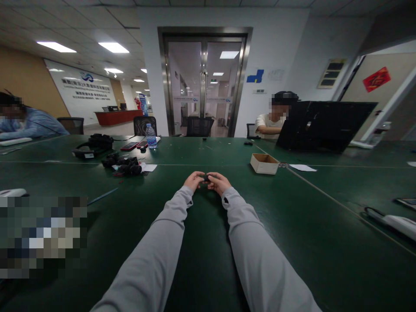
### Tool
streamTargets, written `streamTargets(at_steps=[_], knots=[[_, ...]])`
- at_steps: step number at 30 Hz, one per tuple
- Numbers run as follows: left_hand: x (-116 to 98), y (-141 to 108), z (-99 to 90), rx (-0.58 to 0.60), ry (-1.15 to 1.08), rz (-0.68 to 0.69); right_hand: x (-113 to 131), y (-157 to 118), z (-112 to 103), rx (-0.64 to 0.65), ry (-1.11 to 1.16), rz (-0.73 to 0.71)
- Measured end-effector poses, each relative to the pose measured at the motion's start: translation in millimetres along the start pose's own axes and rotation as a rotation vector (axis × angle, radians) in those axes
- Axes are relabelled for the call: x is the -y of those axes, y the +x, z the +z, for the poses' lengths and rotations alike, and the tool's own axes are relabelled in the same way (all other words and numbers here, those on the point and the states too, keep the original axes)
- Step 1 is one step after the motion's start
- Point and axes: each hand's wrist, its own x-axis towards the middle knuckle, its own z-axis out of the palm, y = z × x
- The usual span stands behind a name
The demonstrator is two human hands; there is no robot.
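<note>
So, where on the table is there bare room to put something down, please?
Between the right hand and the box, and between the left hand and the black items. It is crowded from those items back to the bottle.

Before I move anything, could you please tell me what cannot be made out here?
In the head view:
Dark object: too small, partly covered by the hands.
Open box: inside partly hidden by near wall.
White object: cut off by right edge.
Lower left: contents hidden by pixelation.

"大数据科技" on white wall sign (81, 94)
</note>
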Motion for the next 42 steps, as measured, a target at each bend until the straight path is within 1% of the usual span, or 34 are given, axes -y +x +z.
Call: streamTargets(at_steps=[7, 14, 18, 24, 30, 33, 42], knots=[[-4.3, -3.0, 0.5, 0.002, 0.002, -0.022, -0.7, 0.1, -0.2, -0.005, -0.007, -0.008], [0.0, -0.7, -0.1, 0.001, 0.006, 0.014, -0.7, 0.3, -0.7, 0.000, -0.005, -0.008], [0.7, -0.2, -0.6, 0.031, 0.022, 0.005, 0.4, -0.7, 0.0, -0.003, -0.006, -0.006], [-3.8, -2.3, 0.1, 0.012, 0.018, -0.035, -0.3, -0.5, -1.1, 0.006, -0.010, -0.013], [-1.5, -2.0, 0.1, 0.013, 0.009, 0.011, -1.2, 0.3, -1.8, 0.010, -0.001, -0.015], [-0.7, -1.8, -0.3, 0.024, 0.008, 0.016, -1.4, 0.6, -1.9, 0.008, -0.007, -0.013], [4.8, 1.7, 0.2, 0.005, 0.020, 0.048, -1.3, 0.7, -1.6, -0.004, -0.004, -0.006]])
